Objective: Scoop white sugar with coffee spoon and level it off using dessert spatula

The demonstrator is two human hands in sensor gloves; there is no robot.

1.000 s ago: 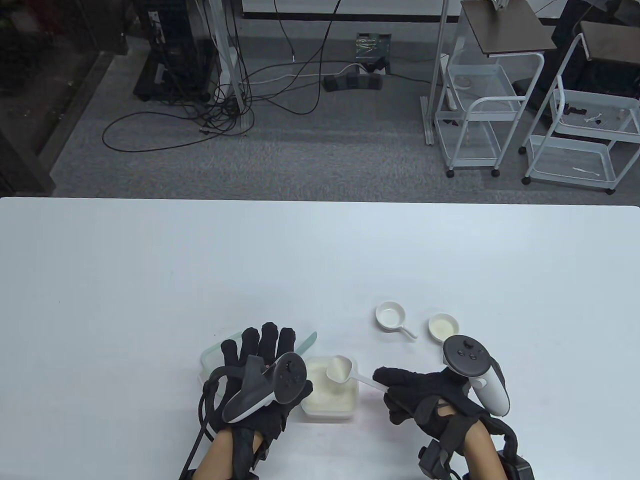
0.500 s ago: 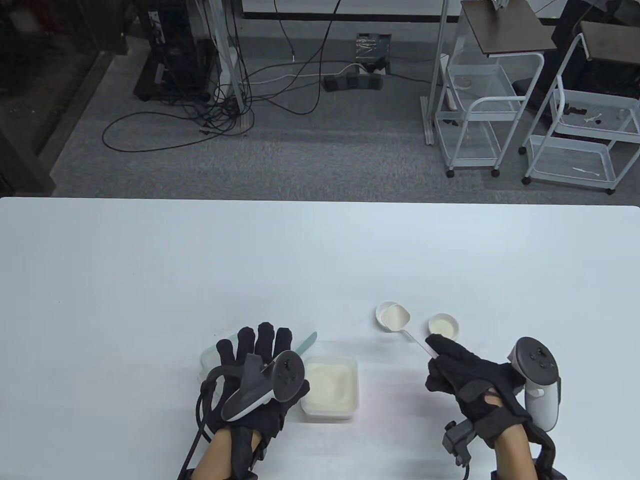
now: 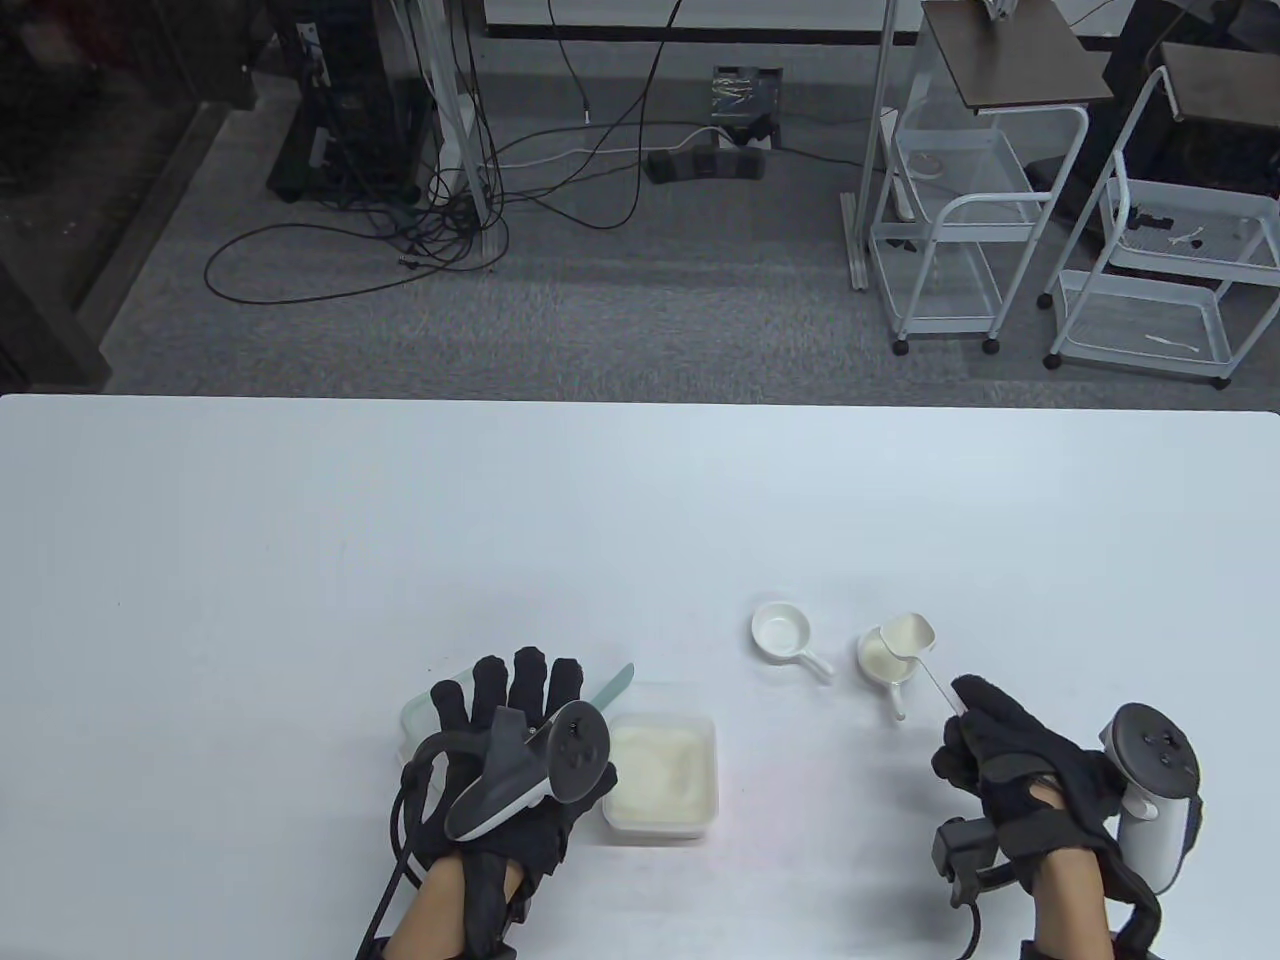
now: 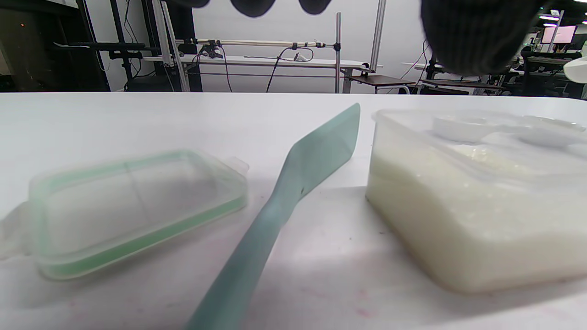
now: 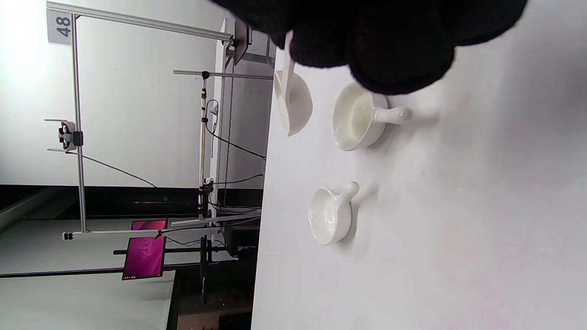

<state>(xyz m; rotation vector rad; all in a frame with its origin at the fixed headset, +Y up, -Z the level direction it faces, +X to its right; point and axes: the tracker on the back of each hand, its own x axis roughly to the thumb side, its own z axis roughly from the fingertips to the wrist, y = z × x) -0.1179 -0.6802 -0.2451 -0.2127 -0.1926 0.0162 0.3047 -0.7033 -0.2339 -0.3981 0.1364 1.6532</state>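
Observation:
My right hand (image 3: 975, 715) pinches the handle of the white coffee spoon (image 3: 908, 635). The spoon's bowl is tilted over the right small handled dish (image 3: 880, 662), which holds some white sugar. It also shows in the right wrist view (image 5: 293, 103), next to that dish (image 5: 355, 117). The square container of white sugar (image 3: 660, 775) stands at the front. My left hand (image 3: 510, 720) hovers open with spread fingers over the green dessert spatula (image 3: 615, 685). The spatula lies flat on the table in the left wrist view (image 4: 284, 197), not gripped.
An empty small handled dish (image 3: 782, 632) stands left of the filled one, also seen in the right wrist view (image 5: 330, 215). The container's green-rimmed lid (image 4: 133, 206) lies left of the spatula, under my left hand. The white table (image 3: 400, 520) stretches beyond.
My right hand carried the spoon from the sugar container to the right, past the empty dish, and tilted it over the right dish. My left hand stayed still.

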